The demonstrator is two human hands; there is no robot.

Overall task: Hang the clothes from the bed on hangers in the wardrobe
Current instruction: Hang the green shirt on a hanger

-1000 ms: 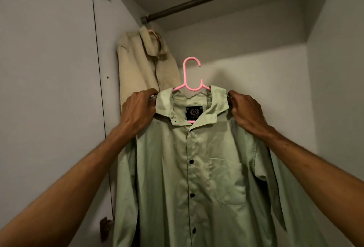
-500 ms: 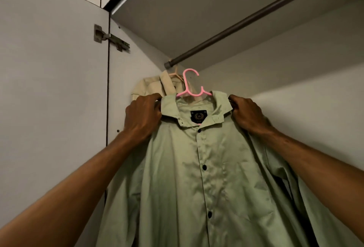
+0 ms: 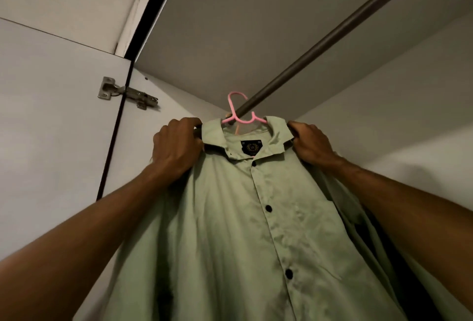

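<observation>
While clutched at shoulders by left hand [image 3: 176, 149], right hand [image 3: 311, 142]: smooth green shirt [image 3: 243, 231] on thin pink hanger [image 3: 236, 109] at round metal rod [image 3: 332, 33].

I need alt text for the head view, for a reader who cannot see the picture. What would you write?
The left hand and right hand grip a pale green shirt by its shoulders on a pink hanger, whose hook is up at the wardrobe rod. Whether the hook sits over the rod is unclear. A door hinge shows on the left.
</observation>
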